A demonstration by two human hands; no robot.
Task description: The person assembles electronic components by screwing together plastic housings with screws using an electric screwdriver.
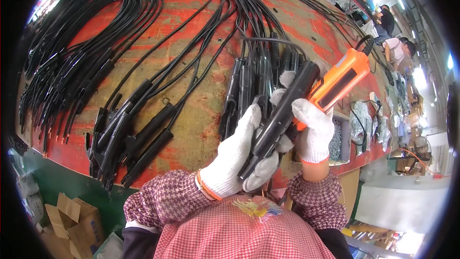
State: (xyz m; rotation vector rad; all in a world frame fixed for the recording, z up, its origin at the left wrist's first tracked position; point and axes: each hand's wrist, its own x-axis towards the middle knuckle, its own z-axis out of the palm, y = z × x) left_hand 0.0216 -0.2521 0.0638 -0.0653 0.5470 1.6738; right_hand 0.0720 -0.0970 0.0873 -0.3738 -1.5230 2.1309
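Two gloved hands work over the red bench [191, 129], the left hand [239, 156] clasping a black handle [282, 115], the right hand [314, 132] closed around an orange screwdriver [340, 79].

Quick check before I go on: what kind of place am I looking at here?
Most likely a factory assembly bench. Rows of black cabled clamp handles lie on a worn red worktable, the right hand holds an orange power screwdriver, the left hand holds a black handle, and other seated workers are behind.
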